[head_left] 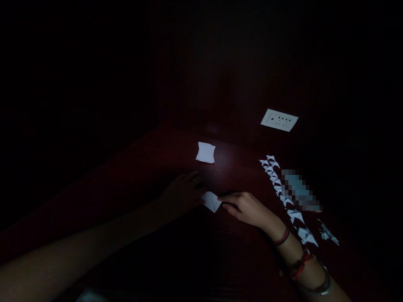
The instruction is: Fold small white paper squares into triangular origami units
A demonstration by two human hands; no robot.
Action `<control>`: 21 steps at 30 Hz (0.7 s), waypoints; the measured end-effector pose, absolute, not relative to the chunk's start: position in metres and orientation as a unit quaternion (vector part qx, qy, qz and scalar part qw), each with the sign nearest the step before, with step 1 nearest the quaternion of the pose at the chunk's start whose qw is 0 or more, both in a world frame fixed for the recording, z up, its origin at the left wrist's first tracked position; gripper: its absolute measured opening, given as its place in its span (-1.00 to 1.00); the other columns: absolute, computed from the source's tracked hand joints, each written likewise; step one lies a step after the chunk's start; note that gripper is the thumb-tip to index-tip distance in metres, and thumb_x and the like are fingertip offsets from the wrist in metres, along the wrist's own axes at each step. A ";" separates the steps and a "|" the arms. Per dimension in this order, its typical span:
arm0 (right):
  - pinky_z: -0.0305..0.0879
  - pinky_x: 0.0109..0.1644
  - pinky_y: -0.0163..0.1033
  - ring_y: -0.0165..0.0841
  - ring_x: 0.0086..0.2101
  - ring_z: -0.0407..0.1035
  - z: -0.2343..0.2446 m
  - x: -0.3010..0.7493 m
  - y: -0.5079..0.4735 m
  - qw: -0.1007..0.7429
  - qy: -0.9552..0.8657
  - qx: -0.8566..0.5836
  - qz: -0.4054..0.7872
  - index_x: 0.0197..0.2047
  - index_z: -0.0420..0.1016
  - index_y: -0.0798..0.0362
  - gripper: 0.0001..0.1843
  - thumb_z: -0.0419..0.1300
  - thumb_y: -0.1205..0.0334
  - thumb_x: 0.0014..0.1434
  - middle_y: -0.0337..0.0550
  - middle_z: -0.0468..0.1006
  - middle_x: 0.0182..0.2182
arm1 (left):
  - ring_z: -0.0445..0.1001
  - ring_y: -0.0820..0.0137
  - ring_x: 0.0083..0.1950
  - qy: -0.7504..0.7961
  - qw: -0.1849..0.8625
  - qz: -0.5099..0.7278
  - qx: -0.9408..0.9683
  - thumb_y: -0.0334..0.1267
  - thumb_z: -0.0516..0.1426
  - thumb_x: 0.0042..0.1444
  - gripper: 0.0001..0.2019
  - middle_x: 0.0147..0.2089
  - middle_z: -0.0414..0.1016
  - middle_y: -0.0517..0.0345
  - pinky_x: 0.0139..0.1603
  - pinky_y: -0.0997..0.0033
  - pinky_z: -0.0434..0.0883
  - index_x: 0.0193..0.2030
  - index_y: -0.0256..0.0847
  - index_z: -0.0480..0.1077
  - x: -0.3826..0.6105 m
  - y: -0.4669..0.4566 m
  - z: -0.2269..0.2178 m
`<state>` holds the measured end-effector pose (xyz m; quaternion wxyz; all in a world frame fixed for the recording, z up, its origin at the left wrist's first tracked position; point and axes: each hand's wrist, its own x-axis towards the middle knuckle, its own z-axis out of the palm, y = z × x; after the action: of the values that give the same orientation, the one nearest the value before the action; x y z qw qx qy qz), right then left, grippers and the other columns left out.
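A small white square of paper point(212, 202) with a crease lies between my two hands, low over the dark red table. My left hand point(184, 193) is in deep shadow; its thumb and finger close on the paper's left corner, while the other fingers stretch forward. At the right corner, the fingertips of my right hand point(247, 206) pinch the paper's edge. Beyond my hands lies a stack of white paper squares point(206, 152). To the right runs a row of folded white paper pieces point(277, 184), overlapping one another.
A blurred-out bluish long object point(300, 191) lies right of the folded row. Nearer me are small white scraps point(328, 233). A white socket plate point(279, 120) is on the back panel. The table point(141, 161) is dimly lit, and its surroundings are almost black.
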<state>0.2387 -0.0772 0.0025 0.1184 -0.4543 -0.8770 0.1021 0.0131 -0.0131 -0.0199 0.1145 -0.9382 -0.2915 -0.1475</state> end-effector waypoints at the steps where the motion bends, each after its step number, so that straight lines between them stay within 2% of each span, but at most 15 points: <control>1: 0.26 -0.05 -0.29 -0.36 -0.16 0.38 0.002 0.239 -0.077 0.118 -0.877 -0.454 0.102 -0.01 0.37 0.05 -0.68 -0.02 0.28 0.18 -0.14 0.47 -0.12 | 0.08 0.12 0.18 -0.299 0.116 -0.148 -0.936 -0.13 0.05 0.13 -0.74 0.05 0.29 0.08 0.05 0.12 0.10 -0.04 -0.05 0.34 0.014 -0.014 -0.019; 7: 0.26 -0.12 -0.32 -0.39 -0.24 0.38 0.002 0.237 -0.080 0.123 -0.876 -0.453 0.112 -0.11 0.40 0.06 -0.75 -0.01 0.30 0.18 -0.14 0.49 -0.21 | 0.26 0.16 0.01 -0.348 0.128 -0.159 -0.915 -0.22 0.09 0.09 -0.74 -0.03 0.32 -0.04 -0.02 0.19 0.19 -0.09 -0.24 0.33 0.020 -0.028 -0.011; 12: 0.24 -0.20 -0.36 -0.43 -0.30 0.36 0.004 0.235 -0.083 0.136 -0.879 -0.438 0.133 -0.21 0.42 0.07 -0.79 -0.02 0.35 0.18 -0.16 0.48 -0.30 | 0.36 0.23 -0.15 -0.334 0.107 -0.136 -0.926 -0.28 0.08 0.08 -0.77 -0.08 0.36 -0.02 -0.16 0.24 0.27 -0.11 -0.26 0.33 0.025 -0.052 -0.011; 16: 0.21 -0.32 -0.39 -0.47 -0.42 0.31 0.006 0.236 -0.083 0.152 -0.876 -0.434 0.148 -0.30 0.43 0.10 -0.83 0.01 0.38 0.14 -0.20 0.44 -0.41 | 0.35 0.24 -0.13 -0.276 0.062 -0.133 -0.950 -0.18 0.07 0.11 -0.77 -0.08 0.37 0.07 -0.17 0.24 0.27 -0.12 -0.20 0.33 0.025 -0.061 -0.017; 19: 0.16 -0.41 -0.41 -0.50 -0.50 0.23 0.005 0.238 -0.080 0.186 -0.861 -0.443 0.169 -0.35 0.44 0.09 -0.85 0.04 0.39 0.11 -0.26 0.37 -0.50 | 0.33 0.25 -0.09 -0.265 0.055 -0.155 -0.950 -0.21 -0.01 0.18 -0.79 -0.05 0.37 0.11 -0.13 0.22 0.24 -0.08 -0.17 0.30 0.024 -0.055 -0.024; 21: 0.18 -0.40 -0.39 -0.49 -0.49 0.23 0.003 0.241 -0.077 0.233 -0.833 -0.469 0.181 -0.34 0.45 0.09 -0.85 0.05 0.37 0.10 -0.25 0.36 -0.49 | 0.28 0.24 -0.03 -0.246 0.053 -0.172 -0.952 -0.23 -0.05 0.21 -0.77 0.00 0.34 0.11 -0.07 0.19 0.21 -0.03 -0.16 0.28 0.022 -0.049 -0.026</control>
<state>0.2405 -0.0767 0.0034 0.2326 -0.4691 -0.8325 0.1808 0.0224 -0.0492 -0.0261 0.0532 -0.9523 -0.2463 -0.1724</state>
